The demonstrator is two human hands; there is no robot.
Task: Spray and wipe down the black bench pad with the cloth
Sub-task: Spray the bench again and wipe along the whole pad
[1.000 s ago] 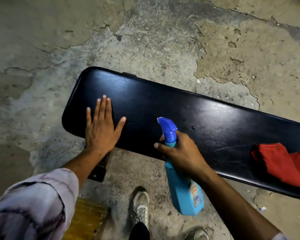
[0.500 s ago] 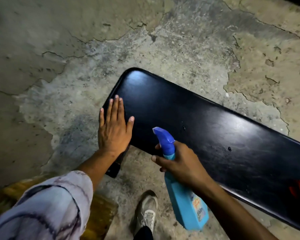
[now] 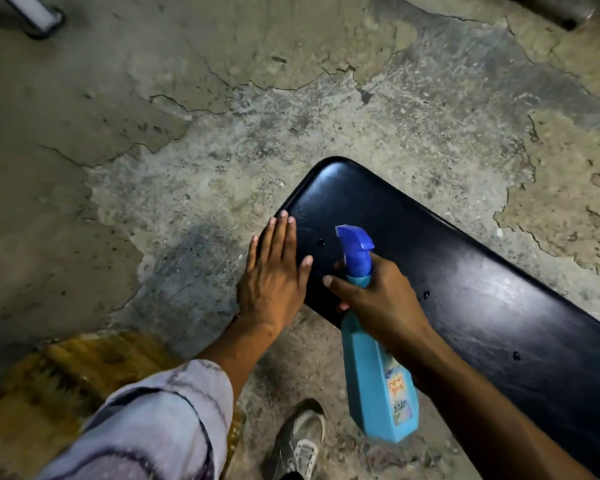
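**Inspector:** The black bench pad [image 3: 465, 296] is seen running from its rounded end near centre frame out toward 4 o'clock, over a cracked concrete floor [image 3: 222, 116]. The left hand [image 3: 274, 271] is laid flat, fingers extended and nothing held, on the pad's near corner at about 9 o'clock of that end.

**Clerk:** And the right?

**Inspector:** The right hand [image 3: 381, 303] is wrapped around the neck of the blue spray bottle [image 3: 378, 372], the grip closed on it, with the nozzle pointed out over the pad's end. Whether the trigger is being pressed cannot be told.

**Clerk:** What progress is recorded?

**Inspector:** A few dark droplets are noted on the pad surface, near the nozzle and further toward 4 o'clock, so spraying is judged to be under way. A dull sheen is visible along the middle, but wiping cannot be confirmed from it.

**Clerk:** The cloth?

**Inspector:** No cloth is visible in this view. The wiping stage is judged wholly outstanding; the cloth must first be found and taken up.

**Clerk:** Anything else?

**Inspector:** A shoe [image 3: 302, 441] is seen at 6 o'clock and a yellow mat [image 3: 66, 382] at 8 o'clock, both clear of the pad.
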